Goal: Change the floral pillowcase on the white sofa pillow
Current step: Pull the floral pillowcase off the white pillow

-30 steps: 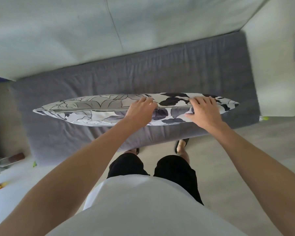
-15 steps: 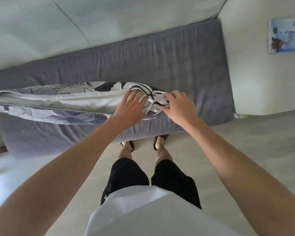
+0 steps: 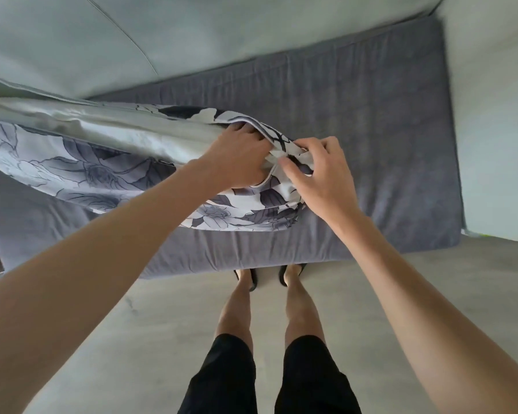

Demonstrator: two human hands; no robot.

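A grey seat cushion (image 3: pixel 356 115) spans the middle, running from nine o'clock across to three o'clock. Behind it, at twelve o'clock, rises a pale backrest (image 3: pixel 192 34) with one curved seam. Pale grey floor (image 3: pixel 162 339) fills the lower half. At six o'clock stand bare legs in black shorts (image 3: pixel 266 380) and dark slippers (image 3: pixel 253 279), toes touching the cushion's front edge.

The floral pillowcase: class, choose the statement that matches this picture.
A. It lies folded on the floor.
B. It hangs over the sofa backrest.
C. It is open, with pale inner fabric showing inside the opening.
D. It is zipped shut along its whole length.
C: the floral pillowcase gapes open on the grey seat cushion, pale inner fabric showing, while the left hand reaches inside and the right hand pinches its bunched end.
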